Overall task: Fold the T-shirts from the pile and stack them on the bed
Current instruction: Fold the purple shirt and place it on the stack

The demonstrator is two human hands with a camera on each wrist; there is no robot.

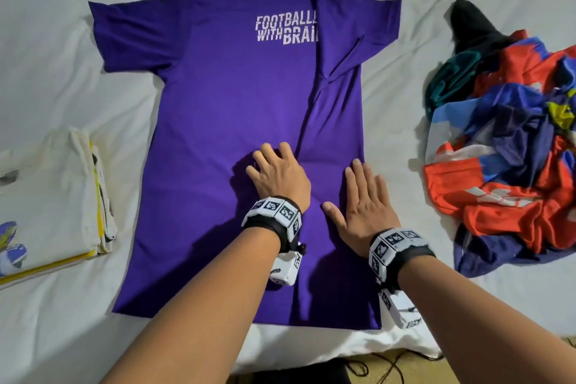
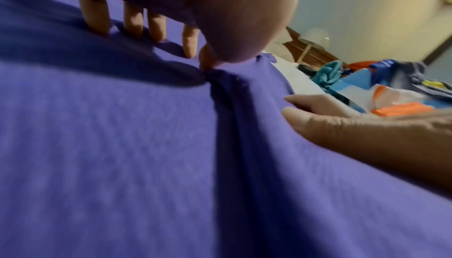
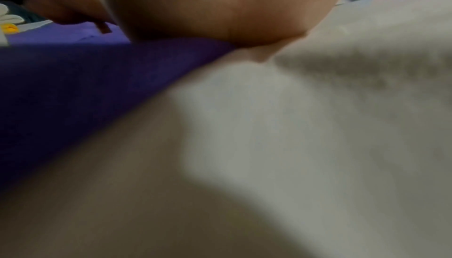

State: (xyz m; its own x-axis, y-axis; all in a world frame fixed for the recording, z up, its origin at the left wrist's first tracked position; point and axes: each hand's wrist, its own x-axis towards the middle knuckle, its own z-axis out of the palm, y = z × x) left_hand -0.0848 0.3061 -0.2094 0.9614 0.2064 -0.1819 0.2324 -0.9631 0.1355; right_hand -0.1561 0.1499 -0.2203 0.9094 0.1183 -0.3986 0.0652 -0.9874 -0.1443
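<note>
A purple T-shirt (image 1: 224,121) with white lettering lies spread flat on the white bed (image 1: 62,327), collar away from me. Its right side and sleeve are folded inward, leaving a long crease down the body. My left hand (image 1: 274,165) presses its spread fingertips on the shirt just left of that crease; in the left wrist view the fingers (image 2: 137,24) stand on the cloth (image 2: 97,146) and the thumb touches the fold. My right hand (image 1: 364,193) lies flat and open on the folded flap. The right wrist view shows only the palm (image 3: 220,7), purple cloth (image 3: 73,88) and sheet (image 3: 318,107).
A pile of crumpled coloured shirts (image 1: 505,140), red, blue, teal and black, lies on the bed to the right. A stack of folded white and yellow shirts (image 1: 53,196) sits at the left. The bed's near edge and dark cables (image 1: 383,365) on the floor are below.
</note>
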